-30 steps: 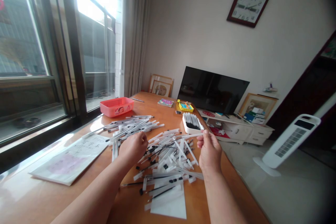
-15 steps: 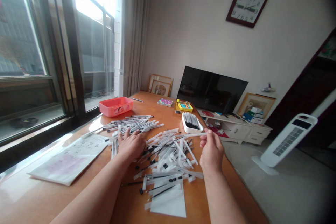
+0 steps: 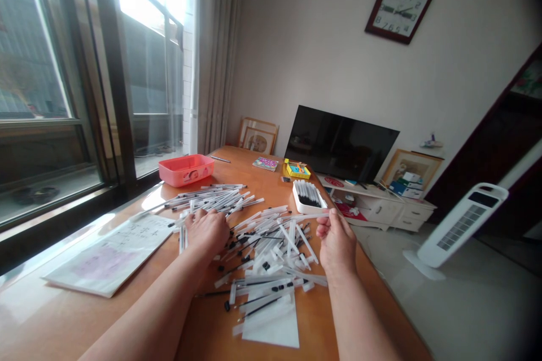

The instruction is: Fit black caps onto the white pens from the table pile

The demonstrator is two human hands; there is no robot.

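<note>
My right hand [image 3: 337,240] is closed on one end of a translucent white pen barrel [image 3: 308,216], pinched between thumb and fingers and pointing left. My left hand [image 3: 206,232] rests at the left of the loose pen parts, its fingers curled down and the fingertips hidden; what they grip I cannot make out. Between the hands spreads a heap of clear pen barrels [image 3: 291,237], black refills and small black plugs. Beyond the left hand lies a pile of pens [image 3: 215,197]. Just past the held barrel, a white box [image 3: 313,208] contains upright barrels with black lower parts.
A pink plastic basket [image 3: 186,172] stands by the window. The booklet [image 3: 105,254] lies left of my left arm, and a white sheet [image 3: 271,327] is under the nearest parts. Toward the far edge are a colourful booklet [image 3: 266,163] and a yellow box [image 3: 297,169].
My left hand's fingers, spread over the pens before, are now curled down. The right hand keeps the barrel and has shifted very slightly left.
</note>
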